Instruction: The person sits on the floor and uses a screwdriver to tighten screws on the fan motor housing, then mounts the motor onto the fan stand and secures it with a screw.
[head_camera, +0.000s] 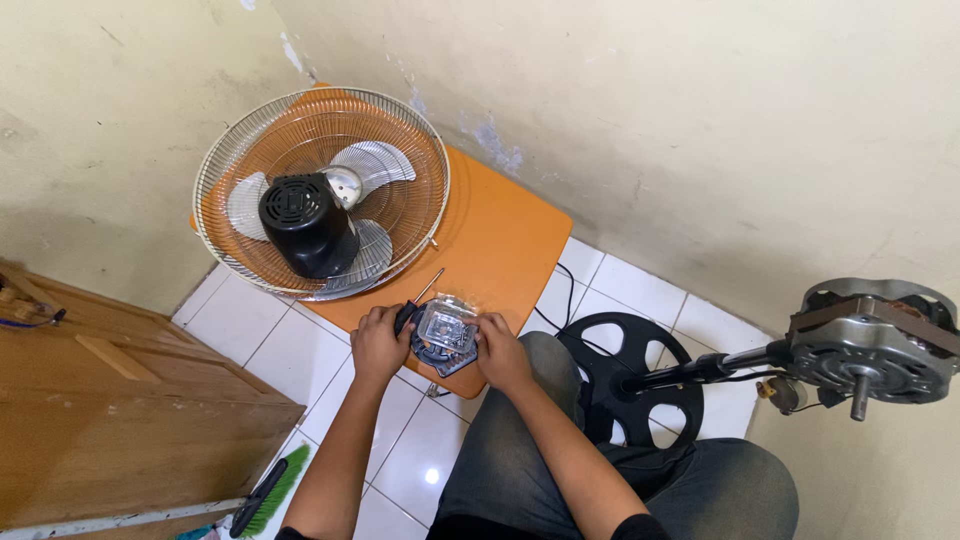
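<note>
Head view: fan cage (320, 190) and screwdriver (420, 297) crowd orange table (500, 235).

orange table (500, 240), black motor cover (305, 225), white tiled floor (300, 350)

Caged fan head (320, 190) on orange table (510, 240), wooden cabinet (110, 420) left, bare fan motor (870, 345) right.

A small clear plastic gearbox housing (445, 328) on a dark base sits at the near edge of the orange counter (505, 235), clasped from both sides. Beneath it lies a screwdriver (420, 298) with a black handle, its thin shaft pointing away toward the wall.
</note>
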